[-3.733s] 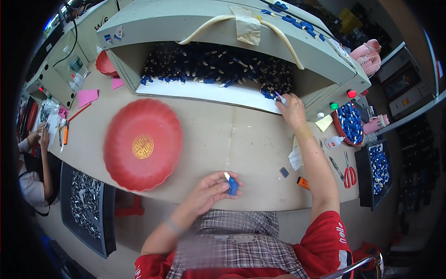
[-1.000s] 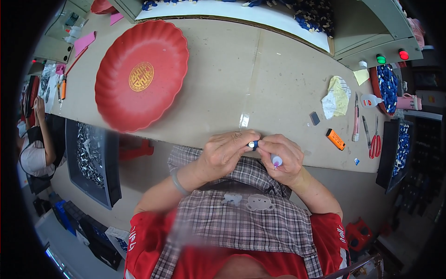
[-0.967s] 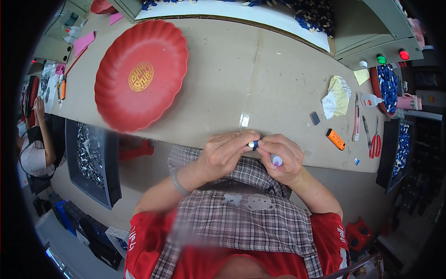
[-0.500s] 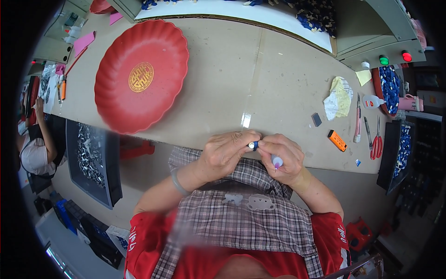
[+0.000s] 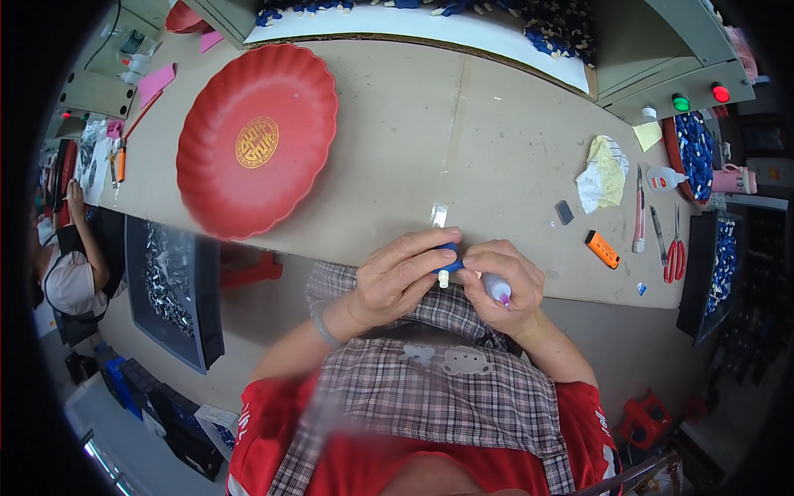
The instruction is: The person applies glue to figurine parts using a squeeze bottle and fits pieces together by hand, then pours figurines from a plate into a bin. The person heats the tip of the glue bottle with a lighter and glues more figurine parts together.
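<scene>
My left hand [image 5: 397,277] pinches a small blue part [image 5: 447,259] with a white tip, held over my lap at the table's near edge. My right hand [image 5: 504,285] touches the same part with its fingertips and also grips a small white bottle with a purple nozzle [image 5: 497,289], nozzle pointing down. Both hands meet just in front of my checked apron.
A large red scalloped plate [image 5: 256,140] lies on the table to the left. A crumpled cloth [image 5: 602,174], orange cutter [image 5: 602,250], pens and red scissors [image 5: 674,252] lie at right. A bin of blue parts [image 5: 496,12] runs along the far edge. Another person [image 5: 70,273] sits at far left.
Earlier my right hand reached to the far bin while the left held the blue part; both hands now meet at the table edge. In the last second they hardly moved.
</scene>
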Motion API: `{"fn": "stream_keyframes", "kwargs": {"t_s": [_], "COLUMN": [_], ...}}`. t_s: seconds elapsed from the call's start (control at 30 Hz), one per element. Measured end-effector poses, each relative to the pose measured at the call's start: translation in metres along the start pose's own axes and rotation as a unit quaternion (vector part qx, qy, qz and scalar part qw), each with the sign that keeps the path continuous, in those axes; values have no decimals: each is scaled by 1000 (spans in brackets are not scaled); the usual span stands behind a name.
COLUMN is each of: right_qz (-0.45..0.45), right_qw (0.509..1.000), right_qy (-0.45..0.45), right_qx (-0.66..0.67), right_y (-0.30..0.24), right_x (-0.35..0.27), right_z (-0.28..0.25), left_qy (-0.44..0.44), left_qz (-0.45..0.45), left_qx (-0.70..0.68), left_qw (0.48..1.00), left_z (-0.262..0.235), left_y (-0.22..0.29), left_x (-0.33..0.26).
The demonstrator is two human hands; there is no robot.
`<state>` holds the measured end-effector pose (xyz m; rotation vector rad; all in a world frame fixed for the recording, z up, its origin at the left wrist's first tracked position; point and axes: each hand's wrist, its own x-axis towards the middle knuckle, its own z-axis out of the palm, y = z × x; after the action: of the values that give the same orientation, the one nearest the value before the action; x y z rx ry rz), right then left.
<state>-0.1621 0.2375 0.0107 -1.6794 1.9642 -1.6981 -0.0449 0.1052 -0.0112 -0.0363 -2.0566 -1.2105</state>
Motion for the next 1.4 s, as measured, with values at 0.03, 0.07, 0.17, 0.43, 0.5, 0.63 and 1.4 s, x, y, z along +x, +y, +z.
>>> {"fn": "stream_keyframes", "kwargs": {"t_s": [0.03,0.07,0.17,0.43,0.5,0.63,1.4], "right_qz": [23,23,45,22,21,15,386], "right_qw": [1000,1000,999,1000,1000,1000,849], "right_qy": [11,11,12,7,8,4,-11], "right_qx": [13,13,17,-11,-14,-13,360], "right_y": [-1,-2,-5,-5,-4,2,6], "right_x": [0,-1,-1,-2,-2,-1,30], "right_z": [1,1,3,4,6,9,-33], "left_qy": [4,8,13,1,2,-7,38], "left_qz": [7,13,23,20,28,7,-439], "left_qx": [9,18,15,37,47,57,-679], "left_qw": [1000,1000,1000,999,999,998,587], "left_z": [0,0,-1,-1,-1,0,-23], "left_y": [0,1,-1,3,1,-2,6], "left_x": [1,1,-2,1,0,0,8]}}
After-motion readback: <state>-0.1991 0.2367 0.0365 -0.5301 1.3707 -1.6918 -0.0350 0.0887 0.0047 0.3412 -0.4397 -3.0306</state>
